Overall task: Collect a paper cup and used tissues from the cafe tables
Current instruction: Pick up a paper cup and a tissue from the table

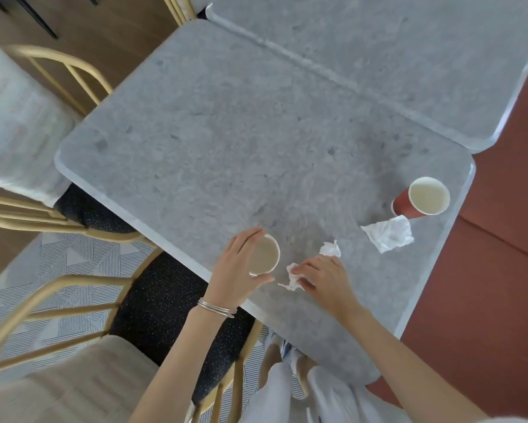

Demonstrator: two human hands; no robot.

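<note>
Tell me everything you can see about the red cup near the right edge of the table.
The red cup looks like paper: red outer wall, pale cream inside, a thin rolled rim. It stands upright and open, without a lid, near the right edge of the grey stone-look table. It looks empty, though the bottom is hard to judge. A crumpled white tissue lies just in front of it, at or against its base. Neither hand touches it.
</note>
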